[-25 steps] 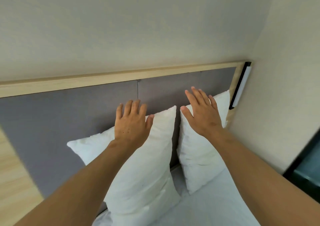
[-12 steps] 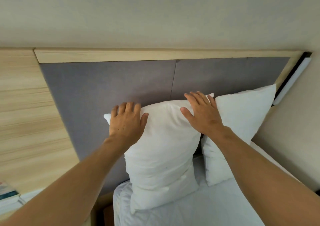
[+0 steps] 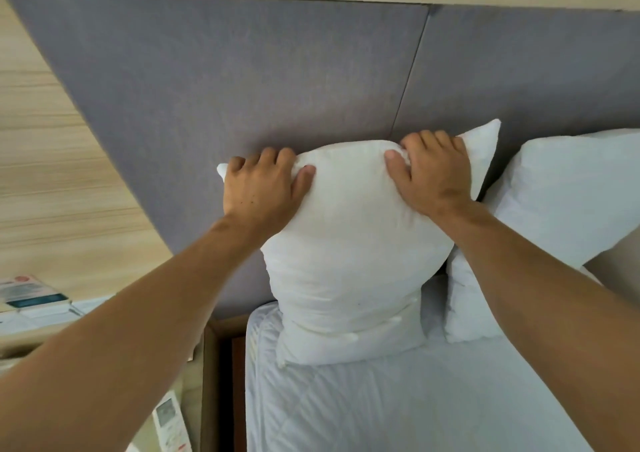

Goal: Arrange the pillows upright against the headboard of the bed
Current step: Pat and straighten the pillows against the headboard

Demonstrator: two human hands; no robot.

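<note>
A white pillow [image 3: 349, 261] stands upright on the bed, its back against the grey padded headboard [image 3: 242, 80]. My left hand [image 3: 263, 188] grips its top left corner, fingers curled over the edge. My right hand [image 3: 433, 174] grips the top edge near the right corner, thumb pressed into the fabric. A second white pillow [image 3: 554, 209] leans upright against the headboard to the right, partly behind my right forearm.
The white quilted mattress [image 3: 381, 406] fills the lower middle. A wooden bedside table [image 3: 104, 330] at the left carries leaflets [image 3: 27, 292] and a white remote control [image 3: 171, 424]. A dark gap [image 3: 228, 382] runs between table and bed. Wood panelling covers the wall at left.
Both hands went from lying flat on the left pillow to closing on its top edge. The view has dropped and moved closer to the headboard.
</note>
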